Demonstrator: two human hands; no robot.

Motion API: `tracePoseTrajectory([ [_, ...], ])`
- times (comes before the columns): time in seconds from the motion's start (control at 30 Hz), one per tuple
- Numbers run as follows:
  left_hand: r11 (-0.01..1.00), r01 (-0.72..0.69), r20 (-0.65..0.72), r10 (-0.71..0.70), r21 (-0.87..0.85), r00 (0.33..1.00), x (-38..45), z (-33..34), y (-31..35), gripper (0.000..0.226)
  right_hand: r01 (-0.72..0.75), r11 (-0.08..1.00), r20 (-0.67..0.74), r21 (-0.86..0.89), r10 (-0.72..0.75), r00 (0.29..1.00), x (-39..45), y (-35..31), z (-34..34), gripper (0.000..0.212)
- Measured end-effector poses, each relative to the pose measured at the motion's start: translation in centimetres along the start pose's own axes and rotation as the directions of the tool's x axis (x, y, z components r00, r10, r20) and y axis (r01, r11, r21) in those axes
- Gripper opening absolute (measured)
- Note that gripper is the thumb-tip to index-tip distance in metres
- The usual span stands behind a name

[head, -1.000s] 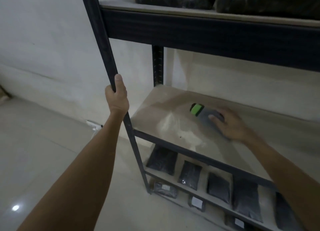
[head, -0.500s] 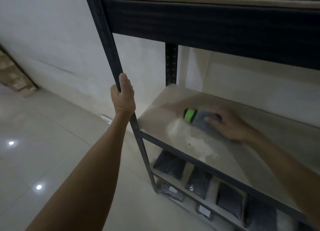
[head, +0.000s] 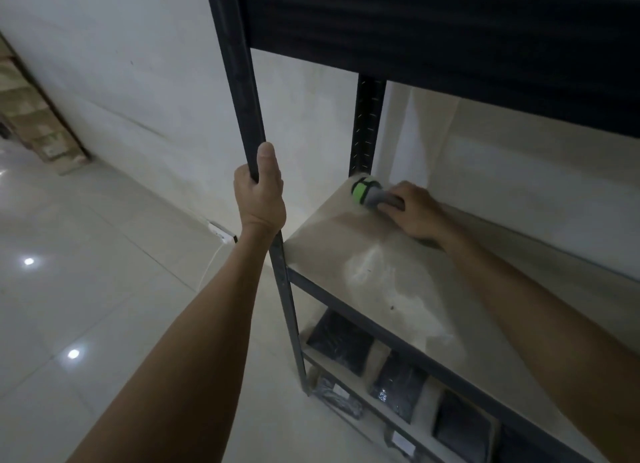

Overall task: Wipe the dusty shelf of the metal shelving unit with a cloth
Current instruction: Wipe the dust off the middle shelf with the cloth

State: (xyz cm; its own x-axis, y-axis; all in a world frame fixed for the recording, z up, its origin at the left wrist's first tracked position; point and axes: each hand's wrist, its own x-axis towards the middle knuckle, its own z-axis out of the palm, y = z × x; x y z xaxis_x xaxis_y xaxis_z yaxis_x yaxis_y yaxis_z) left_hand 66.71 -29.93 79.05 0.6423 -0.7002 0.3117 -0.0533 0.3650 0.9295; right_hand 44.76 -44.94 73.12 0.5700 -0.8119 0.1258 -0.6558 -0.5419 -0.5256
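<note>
A pale dusty shelf (head: 374,272) of the dark metal shelving unit runs from centre to right. My left hand (head: 259,199) grips the unit's front left upright post (head: 239,91), thumb along the post. My right hand (head: 415,213) presses a grey cloth with a green edge (head: 369,194) onto the shelf at its far left corner, close to the rear post (head: 365,126). Fingers lie over the cloth and hide most of it. A lighter wiped patch shows on the board near the front edge.
A dark beam (head: 433,32) of the shelf above hangs overhead. Several black packages (head: 341,341) lie on the lower shelf. A white wall stands behind, a glossy tiled floor (head: 86,289) spreads to the left, and cardboard boxes (head: 38,123) sit far left.
My right hand has slid the cloth away from the middle of the shelf to its far left rear corner. My left hand keeps its hold on the post; the view has shifted closer.
</note>
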Motion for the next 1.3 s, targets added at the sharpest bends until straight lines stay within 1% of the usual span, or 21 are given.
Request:
tracePoseTrajectory([
  [0.1, 1.0, -0.012, 0.013, 0.012, -0.003, 1.0, 0.1, -0.1, -0.2, 0.059, 0.143, 0.989, 0.211, 0.038, -0.148, 0.966, -0.9, -0.9, -1.6, 0.012],
  [0.13, 1.0, -0.016, 0.012, 0.016, -0.005, 1.0, 0.2, -0.1, -0.2, 0.059, 0.167, 0.986, 0.207, 0.023, -0.168, 0.964, -0.1, -0.9, -2.3, 0.006],
  [0.23, 1.0, -0.025, 0.007, 0.025, -0.008, 1.0, 0.3, 0.0, -0.3, 0.059, 0.185, 0.979, 0.001, -0.089, -0.185, 0.983, 4.0, 0.3, -3.4, 0.006],
  [0.27, 1.0, -0.028, 0.006, 0.028, -0.01, 1.0, 0.3, 0.0, -0.4, 0.059, 0.182, 0.971, -0.028, -0.153, -0.189, 0.982, 5.2, 0.9, -3.2, 0.006],
  [0.33, 0.999, -0.032, 0.006, 0.032, -0.016, 0.999, 0.4, -0.1, -0.5, 0.058, 0.167, 0.951, -0.026, -0.26, -0.18, 0.983, 6.5, 1.6, -1.4, 0.026],
  [0.43, 0.999, -0.03, 0.006, 0.03, -0.025, 1.0, 0.3, 0.0, -0.4, 0.057, 0.142, 0.966, -0.061, -0.214, -0.158, 0.986, 5.6, 1.3, 0.8, 0.03],
  [0.5, 0.999, -0.022, -0.008, 0.022, -0.025, 1.0, 0.3, 0.1, -0.4, 0.059, 0.201, 0.967, 0.01, -0.155, -0.201, 0.979, 4.9, 0.6, 0.1, 0.024],
  [0.57, 0.999, -0.018, -0.001, 0.018, -0.033, 1.0, 0.2, 0.1, -0.2, 0.071, 0.264, 0.963, 0.195, -0.053, -0.25, 0.949, 4.5, -0.3, -1.5, 0.017],
  [0.6, 0.999, -0.025, 0.007, 0.025, -0.035, 1.0, 0.2, 0.1, -0.2, 0.079, 0.284, 0.959, 0.252, -0.013, -0.271, 0.929, 4.6, -0.5, -2.1, 0.015],
  [0.63, 0.999, -0.034, 0.009, 0.034, -0.031, 0.999, 0.2, 0.1, -0.1, 0.084, 0.301, 0.954, 0.255, 0.0, -0.291, 0.922, 4.9, -0.7, -2.2, 0.015],
  [0.7, 0.999, -0.037, 0.006, 0.038, -0.026, 0.999, 0.1, 0.1, 0.0, 0.087, 0.289, 0.957, 0.12, -0.005, -0.286, 0.951, 5.8, -0.9, -1.5, 0.02],
  [0.73, 0.999, -0.035, 0.002, 0.036, -0.025, 0.999, 0.0, 0.1, 0.1, 0.087, 0.246, 0.969, 0.044, -0.016, -0.245, 0.968, 6.2, -0.9, -0.7, 0.023],
  [0.8, 0.999, -0.035, -0.003, 0.035, -0.026, 0.999, -0.1, 0.2, 0.2, 0.087, 0.163, 0.986, 0.0, -0.021, -0.163, 0.987, 6.0, -1.5, 0.8, 0.027],
  [0.87, 0.999, -0.035, -0.007, 0.035, -0.029, 0.999, -0.1, 0.2, 0.3, 0.088, 0.214, 0.977, 0.061, -0.022, -0.212, 0.975, 5.1, -2.5, 1.6, 0.027],
  [0.93, 0.999, -0.031, -0.013, 0.031, -0.028, 0.999, -0.3, 0.2, 0.4, 0.088, 0.32, 0.947, 0.207, 0.036, -0.321, 0.924, 3.9, -3.7, 1.5, 0.017],
  [1.0, 0.999, -0.027, -0.02, 0.027, -0.025, 0.999, -0.3, 0.2, 0.5, 0.085, 0.313, 0.937, 0.368, 0.158, -0.35, 0.861, 3.2, -4.8, 0.5, 0.01],
  [1.03, 1.0, -0.021, -0.028, 0.021, -0.02, 0.999, -0.3, 0.3, 0.5, 0.081, 0.308, 0.934, 0.399, 0.181, -0.356, 0.845, 3.4, -5.1, 0.2, 0.013],
  [1.1, 1.0, -0.003, -0.042, 0.003, -0.008, 0.999, -0.2, 0.3, 0.5, 0.07, 0.33, 0.931, 0.317, 0.158, -0.365, 0.875, 4.9, -4.9, 0.0, 0.019],
  [1.2, 1.0, -0.008, -0.028, 0.008, -0.002, 1.0, -0.3, 0.2, 0.6, 0.084, 0.317, 0.948, 0.175, 0.024, -0.316, 0.932, 6.0, -4.3, 1.5, 0.024],
  [1.23, 1.0, -0.01, -0.023, 0.01, -0.003, 1.0, -0.2, 0.1, 0.5, 0.083, 0.329, 0.944, 0.166, 0.013, -0.326, 0.931, 5.7, -4.3, 2.1, 0.024],
  [1.3, 1.0, 0.001, -0.027, 0.0, 0.008, 1.0, -0.2, 0.2, 0.5, 0.072, 0.364, 0.93, 0.213, 0.053, -0.367, 0.906, 4.0, -4.6, 2.4, 0.023],
])
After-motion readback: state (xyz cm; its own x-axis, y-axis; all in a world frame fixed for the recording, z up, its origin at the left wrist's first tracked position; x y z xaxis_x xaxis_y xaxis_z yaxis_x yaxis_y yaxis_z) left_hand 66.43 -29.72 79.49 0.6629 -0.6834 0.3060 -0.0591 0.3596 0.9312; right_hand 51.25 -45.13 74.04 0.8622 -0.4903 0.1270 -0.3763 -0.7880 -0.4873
